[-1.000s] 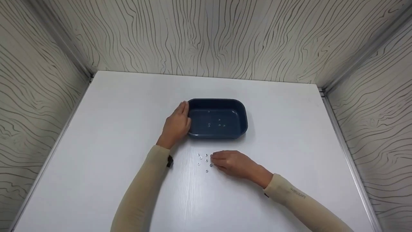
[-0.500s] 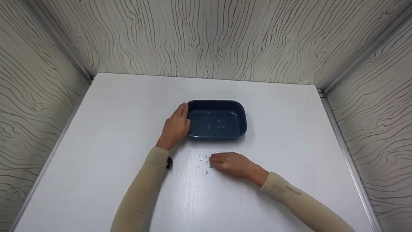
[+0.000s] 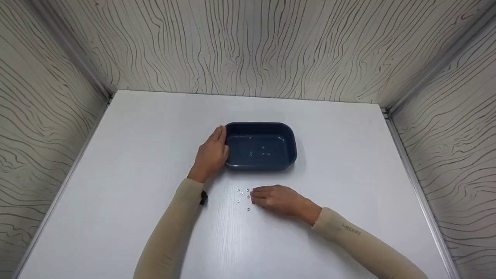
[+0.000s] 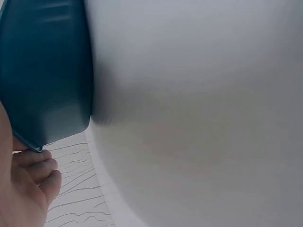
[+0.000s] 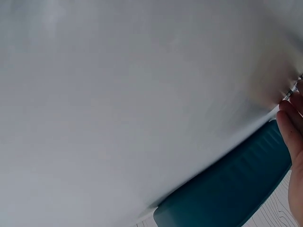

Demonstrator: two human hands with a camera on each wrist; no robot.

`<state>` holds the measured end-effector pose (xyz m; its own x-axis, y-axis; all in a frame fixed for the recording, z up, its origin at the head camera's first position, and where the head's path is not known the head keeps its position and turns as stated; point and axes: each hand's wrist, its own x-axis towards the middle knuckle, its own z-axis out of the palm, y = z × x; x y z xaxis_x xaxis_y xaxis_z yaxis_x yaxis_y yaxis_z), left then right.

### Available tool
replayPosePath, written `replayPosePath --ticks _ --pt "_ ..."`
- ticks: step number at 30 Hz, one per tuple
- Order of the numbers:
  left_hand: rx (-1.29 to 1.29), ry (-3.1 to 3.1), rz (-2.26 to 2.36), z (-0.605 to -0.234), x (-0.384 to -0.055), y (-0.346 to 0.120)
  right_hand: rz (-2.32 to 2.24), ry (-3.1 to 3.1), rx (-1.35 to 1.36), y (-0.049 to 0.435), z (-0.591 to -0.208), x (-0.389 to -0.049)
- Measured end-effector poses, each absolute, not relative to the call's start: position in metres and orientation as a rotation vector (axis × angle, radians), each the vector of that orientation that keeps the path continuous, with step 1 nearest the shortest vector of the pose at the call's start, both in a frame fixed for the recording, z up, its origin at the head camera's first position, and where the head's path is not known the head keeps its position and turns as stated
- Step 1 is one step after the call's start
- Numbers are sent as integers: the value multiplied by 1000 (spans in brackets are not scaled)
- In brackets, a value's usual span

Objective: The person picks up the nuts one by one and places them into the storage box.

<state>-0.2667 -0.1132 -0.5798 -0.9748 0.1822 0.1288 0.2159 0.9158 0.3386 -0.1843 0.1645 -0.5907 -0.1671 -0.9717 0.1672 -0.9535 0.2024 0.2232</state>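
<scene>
White worktop (image 3: 341, 155) has small rings (image 3: 241, 193) in front of the blue bin (image 3: 255, 167) your left hand (image 3: 210, 154) grips; your right hand (image 3: 279, 198) has edged closer to them, fingers bunched, hold unclear, so you're probably at pickup.

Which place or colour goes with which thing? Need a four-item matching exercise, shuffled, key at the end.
Things
1. left hand
2. right hand
3. basin
4. sleeves

Places and colours
A. beige
B. beside the small rings on the table
C. dark blue
D. at the basin's left rim

Pairs: 1-D, 2-B, 3-C, 4-A
</scene>
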Motion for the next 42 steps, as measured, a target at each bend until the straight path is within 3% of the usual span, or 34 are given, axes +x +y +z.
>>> replayPosePath --ticks 14,42 --pt "-323 -2962 -555 -582 -267 -114 -329 -2183 1835 160 -579 -182" --pt "-332 -2955 -542 -583 -267 -114 -258 -2027 1703 165 -568 -189"
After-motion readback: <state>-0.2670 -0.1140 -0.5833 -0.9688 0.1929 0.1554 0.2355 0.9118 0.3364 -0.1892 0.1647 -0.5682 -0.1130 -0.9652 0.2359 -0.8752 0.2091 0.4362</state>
